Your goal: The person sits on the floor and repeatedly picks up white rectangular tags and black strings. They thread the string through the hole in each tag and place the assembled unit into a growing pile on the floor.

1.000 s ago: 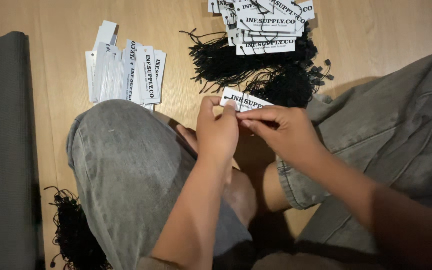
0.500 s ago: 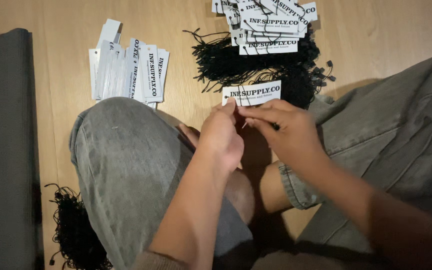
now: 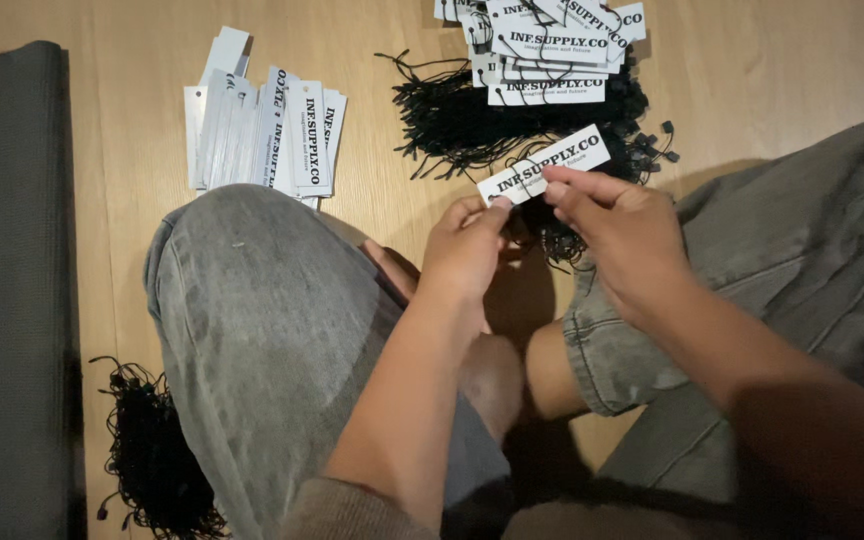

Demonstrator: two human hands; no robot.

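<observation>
Both my hands hold one white paper tag (image 3: 544,163) with black print, raised above my crossed legs. My left hand (image 3: 467,250) pinches the tag's lower left end. My right hand (image 3: 620,225) grips its middle from the right with thumb and fingers. Just beyond the tag lies a heap of black looped strings (image 3: 472,125) on the wooden floor. A pile of white tags with strings attached (image 3: 542,45) sits on top of that heap at the far edge.
A fanned row of plain white tags (image 3: 267,135) lies on the floor to the left. A grey mat (image 3: 7,300) runs along the left side. Another clump of black strings (image 3: 157,460) lies by my left knee in grey jeans (image 3: 262,340).
The tag has lifted up and to the right, tilting so its right end rises. My right hand has slid along with it; my left hand keeps the lower end.
</observation>
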